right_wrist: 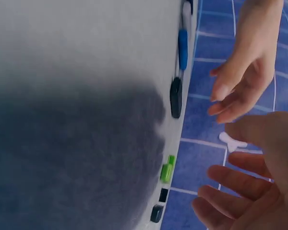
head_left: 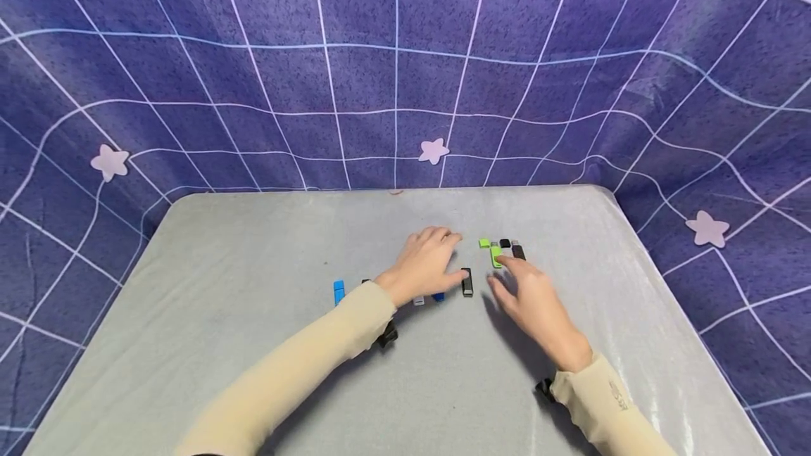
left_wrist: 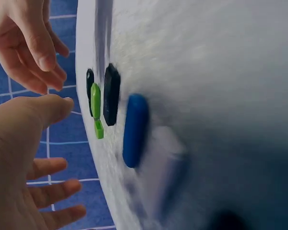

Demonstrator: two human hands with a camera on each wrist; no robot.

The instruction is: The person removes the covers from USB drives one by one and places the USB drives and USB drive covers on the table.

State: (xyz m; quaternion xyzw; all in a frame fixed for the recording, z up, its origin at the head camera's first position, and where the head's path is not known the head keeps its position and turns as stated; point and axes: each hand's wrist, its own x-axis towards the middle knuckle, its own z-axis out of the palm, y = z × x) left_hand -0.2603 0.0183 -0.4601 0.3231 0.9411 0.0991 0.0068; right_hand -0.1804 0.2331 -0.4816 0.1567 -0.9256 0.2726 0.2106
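Between left hand [head_left: 426, 267] and right hand [head_left: 535, 303], fingers [head_left: 517, 267] all relaxed and free, black stick [head_left: 467, 283]; near right fingers, green stick [head_left: 495, 255]

White stick [left_wrist: 161, 175] blurred; sleeve print [head_left: 617, 395] illegibly small.

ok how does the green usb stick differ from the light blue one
The green USB stick has its cap off, plug showing; the light blue USB stick looks capped. The green one is near the right hand; the light blue one lies by the left sleeve. Both lie on the table.
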